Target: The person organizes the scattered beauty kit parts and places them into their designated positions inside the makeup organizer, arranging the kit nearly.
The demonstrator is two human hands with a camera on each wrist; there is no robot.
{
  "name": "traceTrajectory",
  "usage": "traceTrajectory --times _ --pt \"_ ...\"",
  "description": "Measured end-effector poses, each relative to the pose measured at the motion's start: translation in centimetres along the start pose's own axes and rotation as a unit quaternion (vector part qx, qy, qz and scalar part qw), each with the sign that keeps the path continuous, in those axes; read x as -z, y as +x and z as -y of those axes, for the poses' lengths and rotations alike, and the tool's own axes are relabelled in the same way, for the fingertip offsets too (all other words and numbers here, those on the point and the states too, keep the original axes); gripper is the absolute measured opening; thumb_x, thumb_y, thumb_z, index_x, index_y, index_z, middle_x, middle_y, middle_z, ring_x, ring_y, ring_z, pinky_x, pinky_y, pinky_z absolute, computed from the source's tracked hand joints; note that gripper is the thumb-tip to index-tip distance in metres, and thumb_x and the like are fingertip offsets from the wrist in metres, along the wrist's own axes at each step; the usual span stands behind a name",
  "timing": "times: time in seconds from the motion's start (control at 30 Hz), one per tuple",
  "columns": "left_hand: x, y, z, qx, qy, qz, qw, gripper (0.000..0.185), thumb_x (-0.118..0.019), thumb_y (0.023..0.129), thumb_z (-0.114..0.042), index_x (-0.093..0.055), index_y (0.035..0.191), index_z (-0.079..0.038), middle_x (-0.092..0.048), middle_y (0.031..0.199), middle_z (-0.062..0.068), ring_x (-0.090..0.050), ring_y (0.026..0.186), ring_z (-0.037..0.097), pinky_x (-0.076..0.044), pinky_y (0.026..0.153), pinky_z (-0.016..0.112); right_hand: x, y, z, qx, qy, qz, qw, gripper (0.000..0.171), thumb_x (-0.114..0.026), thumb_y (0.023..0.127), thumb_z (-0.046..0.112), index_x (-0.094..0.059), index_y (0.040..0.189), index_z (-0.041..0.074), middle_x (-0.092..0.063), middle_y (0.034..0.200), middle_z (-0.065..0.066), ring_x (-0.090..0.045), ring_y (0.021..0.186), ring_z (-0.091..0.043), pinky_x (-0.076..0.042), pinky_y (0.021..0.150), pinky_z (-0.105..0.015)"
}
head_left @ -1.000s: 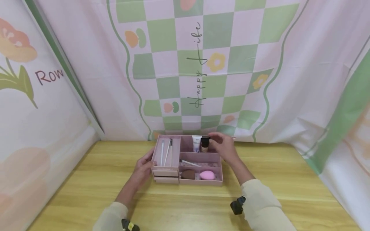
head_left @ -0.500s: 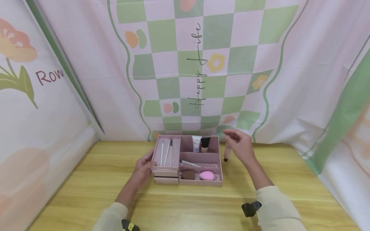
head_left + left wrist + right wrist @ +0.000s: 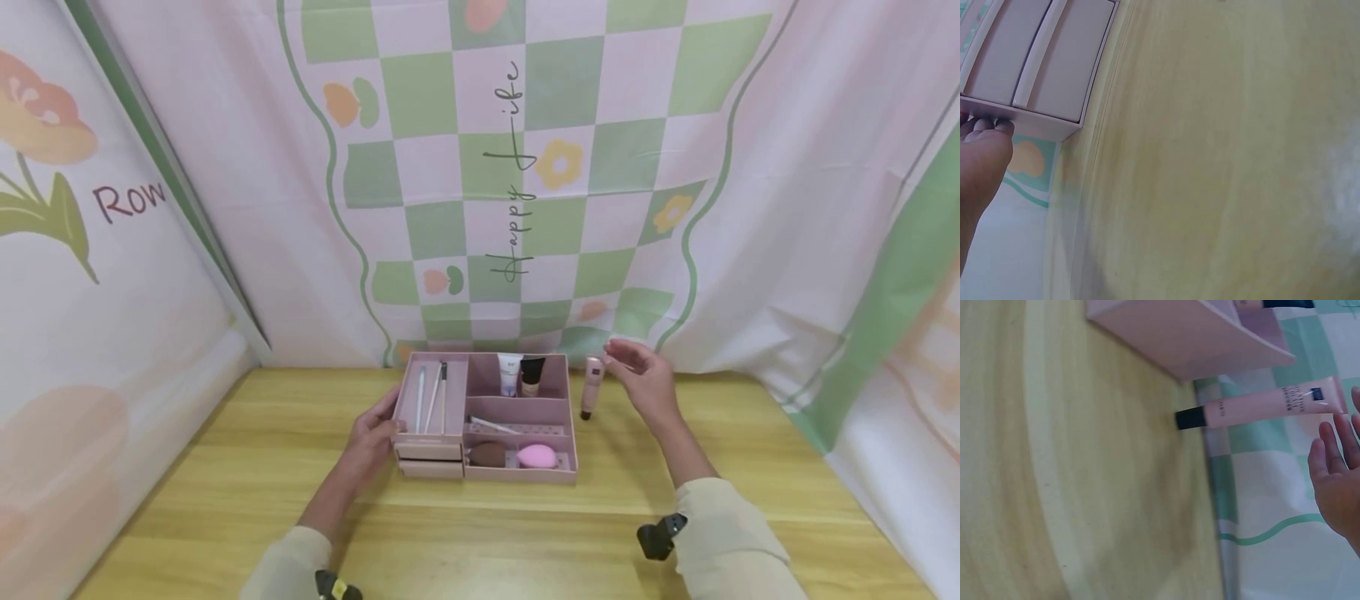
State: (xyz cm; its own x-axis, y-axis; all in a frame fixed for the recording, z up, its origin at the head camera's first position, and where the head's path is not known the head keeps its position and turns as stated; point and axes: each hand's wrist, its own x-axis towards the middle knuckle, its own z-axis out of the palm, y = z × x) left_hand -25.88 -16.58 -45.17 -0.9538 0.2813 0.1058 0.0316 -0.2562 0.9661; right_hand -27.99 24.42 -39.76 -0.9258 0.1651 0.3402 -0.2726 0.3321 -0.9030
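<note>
**A:** Start nearest the camera. What is the left hand (image 3: 372, 439) doing?

**B:** It sits left of centre in the head view, its fingers (image 3: 985, 124) curled against the left wall of the pink organiser box (image 3: 486, 475), by the two small drawers (image 3: 430, 460). It grips that side and carries nothing else.

**A:** And inside the box?

**B:** In front lie a brown sponge (image 3: 488, 453) and a pink sponge (image 3: 537, 456). Brushes (image 3: 433, 395) lie in the long left compartment, and a white tube (image 3: 510, 373) and a black-capped tube (image 3: 532, 375) stand at the back.

**A:** Where is the pink tube?

**B:** The pink cosmetic tube (image 3: 591, 387) stands cap-down on the bench (image 3: 225, 467), just right of the box's back corner, right of centre in the frame, near the patterned cloth backdrop (image 3: 525, 167). The right hand (image 3: 645, 380) hovers beside its top with fingers (image 3: 1325, 453) spread and relaxed, apart from the tube and holding nothing.

**A:** How would it handle?

**B:** Light, I'd judge, with a soft, squeezable and rather smooth body and a stiff black cap (image 3: 1189, 417). Balanced on that narrow cap it looks easy to topple. A gentle pinch across the middle of the body seems safest.
</note>
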Motion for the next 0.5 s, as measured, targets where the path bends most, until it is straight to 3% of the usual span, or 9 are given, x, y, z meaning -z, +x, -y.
traceTrajectory --times 0.17,0.3,0.5 --pt "0.0 0.0 0.1 0.002 0.005 -0.008 1.0 0.071 -0.045 0.087 0.002 -0.02 0.153 0.0 -0.016 0.164 0.019 -0.026 0.146 0.031 -0.044 0.103 0.012 -0.3 -0.1 -1.0 -0.024 -0.014 0.036 0.999 0.045 -0.064 0.092 0.014 -0.053 0.131 -0.004 -0.064 0.125 -0.015 -0.056 0.092 0.017 -0.049 0.086 -0.003" --pt "-0.1 0.0 0.1 -0.004 0.01 -0.007 0.9999 0.072 -0.046 0.086 0.003 -0.02 0.153 0.001 -0.015 0.164 0.02 -0.024 0.147 0.034 -0.043 0.104 0.013 -0.8 -0.1 -1.6 -0.03 -0.037 0.04 0.998 0.042 -0.062 0.092 0.012 -0.055 0.129 -0.007 -0.06 0.127 -0.029 -0.054 0.088 0.016 -0.05 0.084 -0.003" --pt "-0.1 0.0 -0.1 -0.002 0.006 -0.005 1.0 0.073 -0.046 0.085 0.003 -0.019 0.153 0.001 -0.014 0.164 0.021 -0.018 0.148 0.038 -0.042 0.104 0.013 -1.2 -0.1 -1.9 -0.037 -0.071 0.024 0.996 0.038 -0.062 0.093 0.015 -0.059 0.124 -0.007 -0.062 0.124 -0.029 -0.052 0.085 0.014 -0.048 0.081 -0.001"
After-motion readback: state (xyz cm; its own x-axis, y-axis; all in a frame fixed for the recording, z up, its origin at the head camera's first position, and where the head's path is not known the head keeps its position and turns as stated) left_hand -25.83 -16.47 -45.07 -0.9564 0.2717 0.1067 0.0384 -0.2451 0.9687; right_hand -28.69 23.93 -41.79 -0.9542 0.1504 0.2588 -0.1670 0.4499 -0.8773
